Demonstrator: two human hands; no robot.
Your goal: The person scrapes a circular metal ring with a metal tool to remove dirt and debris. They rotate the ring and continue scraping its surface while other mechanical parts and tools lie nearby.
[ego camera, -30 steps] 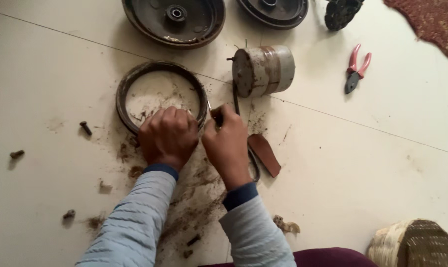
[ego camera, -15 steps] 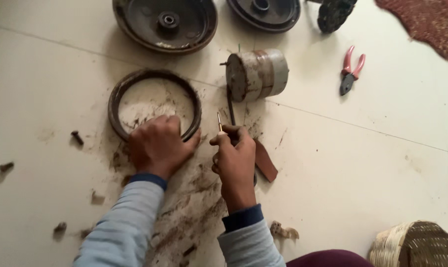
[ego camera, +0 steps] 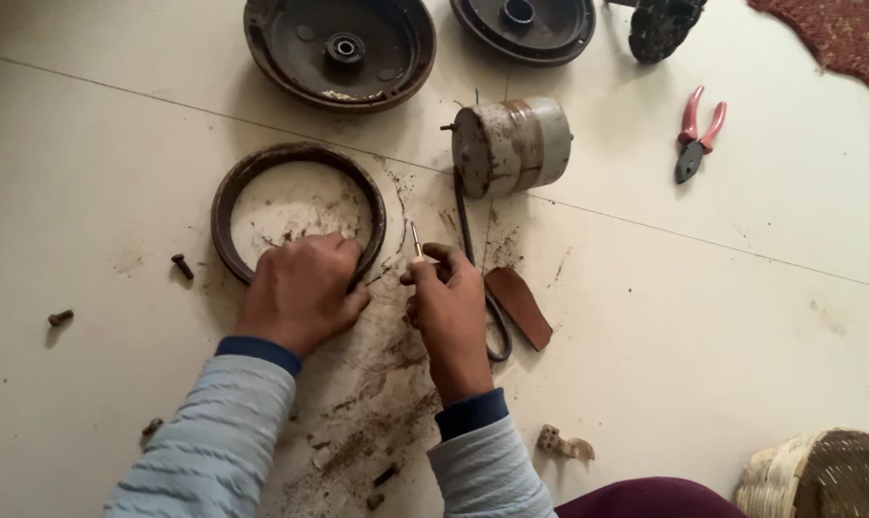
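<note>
Your left hand (ego camera: 300, 293) presses the rusty ring (ego camera: 298, 158) mid-frame; your right hand (ego camera: 449, 307), gripping a thin tool (ego camera: 416, 240), could slip and jab it.
</note>
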